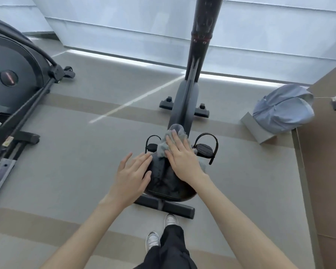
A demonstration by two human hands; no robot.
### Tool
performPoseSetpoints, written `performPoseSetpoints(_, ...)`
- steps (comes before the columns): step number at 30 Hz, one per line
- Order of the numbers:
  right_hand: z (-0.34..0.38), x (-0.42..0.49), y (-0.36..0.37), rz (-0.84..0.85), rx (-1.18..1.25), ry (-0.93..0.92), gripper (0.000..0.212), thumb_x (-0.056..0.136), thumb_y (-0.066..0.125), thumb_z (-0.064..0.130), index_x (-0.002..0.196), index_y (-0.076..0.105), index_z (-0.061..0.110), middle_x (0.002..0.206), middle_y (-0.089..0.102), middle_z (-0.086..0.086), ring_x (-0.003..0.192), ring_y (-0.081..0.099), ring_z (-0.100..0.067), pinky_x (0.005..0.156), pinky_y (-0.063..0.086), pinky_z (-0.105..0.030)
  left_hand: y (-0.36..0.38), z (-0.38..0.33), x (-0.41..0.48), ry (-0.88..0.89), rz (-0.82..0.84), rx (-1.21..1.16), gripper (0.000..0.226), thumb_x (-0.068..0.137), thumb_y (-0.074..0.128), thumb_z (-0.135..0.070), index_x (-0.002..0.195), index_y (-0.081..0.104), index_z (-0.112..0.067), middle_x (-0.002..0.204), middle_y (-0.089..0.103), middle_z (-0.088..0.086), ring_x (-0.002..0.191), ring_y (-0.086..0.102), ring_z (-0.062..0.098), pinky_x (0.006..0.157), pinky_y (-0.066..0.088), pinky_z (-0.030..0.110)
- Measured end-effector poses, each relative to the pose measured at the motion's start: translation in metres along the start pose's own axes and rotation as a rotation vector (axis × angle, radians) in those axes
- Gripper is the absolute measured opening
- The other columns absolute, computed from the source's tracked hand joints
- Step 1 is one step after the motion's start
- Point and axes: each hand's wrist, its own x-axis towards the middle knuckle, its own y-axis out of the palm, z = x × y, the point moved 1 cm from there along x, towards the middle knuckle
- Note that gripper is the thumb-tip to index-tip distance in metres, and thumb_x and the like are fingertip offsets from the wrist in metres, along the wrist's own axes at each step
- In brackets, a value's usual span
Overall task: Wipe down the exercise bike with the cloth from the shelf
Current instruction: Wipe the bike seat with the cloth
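Note:
The black exercise bike (184, 105) stands in the middle of the view, seen from above and behind its seat. Its black saddle (167, 183) is right below me. My right hand (182, 158) lies flat on a grey cloth (177, 132) and presses it onto the front of the saddle. My left hand (132, 175) rests on the saddle's left side with its fingers spread and nothing in it. Two pedals with straps (205, 150) stick out on either side of the frame. The tall front post (204, 26) rises toward the window.
A second exercise machine (17, 78) stands at the left. A blue-grey bag (283, 107) lies on a low ledge (258, 129) at the right, beside a brown raised floor (326, 152). My two white shoes (153, 239) stand on the carpet behind the bike's rear foot bar (167, 205).

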Motion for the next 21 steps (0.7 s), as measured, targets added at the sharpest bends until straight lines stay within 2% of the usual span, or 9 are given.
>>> performPoseSetpoints(4,-0.005,0.068,-0.007,-0.028,0.066,0.170,0.050,0.102,0.032,0.030,0.147,0.027,0.009,0.156,0.014,-0.015,0.141,0.012,-0.038,0.116,0.004,-0.046,-0.005,0.003,0.008,-0.034,-0.032,0.010,0.042,0.092,0.041,-0.024,0.122,0.062,-0.003,0.127,0.062,0.007,0.118,0.058,0.020,0.105,0.031,0.045)
performPoseSetpoints(6,-0.006,0.075,-0.007,-0.035,0.087,0.184,0.049,0.101,0.034,0.029,0.145,0.031,0.008,0.154,0.020,-0.016,0.139,0.017,-0.039,0.115,0.008,-0.047,-0.008,0.004,0.010,-0.033,-0.044,0.014,0.041,0.092,0.041,-0.023,0.121,0.062,-0.003,0.126,0.062,0.007,0.118,0.058,0.020,0.105,0.031,0.045)
performPoseSetpoints(8,-0.006,0.064,-0.008,-0.037,0.074,0.145,0.049,0.101,0.035,0.029,0.145,0.030,0.008,0.154,0.019,-0.016,0.138,0.017,-0.040,0.115,0.009,-0.048,-0.009,0.005,0.011,-0.026,-0.043,0.007,0.041,0.091,0.041,-0.022,0.120,0.063,-0.003,0.125,0.063,0.008,0.117,0.058,0.021,0.105,0.031,0.045)
performPoseSetpoints(11,-0.001,0.029,-0.006,0.013,0.049,0.082,0.051,0.102,0.032,0.031,0.149,0.022,0.012,0.157,0.008,-0.014,0.141,0.009,-0.041,0.115,0.009,-0.050,-0.007,0.004,0.009,-0.012,-0.026,-0.020,0.040,0.091,0.042,-0.021,0.119,0.064,-0.004,0.124,0.064,0.007,0.117,0.059,0.022,0.105,0.032,0.046)
performPoseSetpoints(14,0.004,-0.015,-0.004,0.097,0.026,0.042,0.052,0.102,0.028,0.036,0.150,0.017,0.017,0.158,0.000,-0.010,0.144,0.004,-0.036,0.116,0.010,-0.045,-0.003,-0.002,0.004,0.027,0.015,-0.040,0.039,0.093,0.042,-0.022,0.120,0.064,-0.005,0.126,0.063,0.006,0.119,0.057,0.020,0.106,0.031,0.046)
performPoseSetpoints(18,0.002,-0.065,-0.009,0.121,0.073,0.086,0.050,0.101,0.035,0.037,0.148,0.025,0.021,0.158,0.010,-0.007,0.143,0.015,-0.029,0.117,0.014,-0.042,-0.001,-0.007,0.006,0.073,0.049,-0.037,0.039,0.093,0.041,-0.022,0.121,0.063,-0.005,0.127,0.061,0.005,0.121,0.056,0.019,0.108,0.030,0.045)
performPoseSetpoints(21,0.005,-0.082,-0.011,0.131,0.088,0.118,0.050,0.101,0.036,0.037,0.147,0.026,0.022,0.157,0.012,-0.007,0.144,0.016,-0.029,0.118,0.012,-0.042,-0.003,-0.006,0.010,0.095,0.055,-0.036,0.040,0.093,0.040,-0.021,0.121,0.063,-0.004,0.127,0.062,0.005,0.120,0.056,0.020,0.107,0.030,0.046)
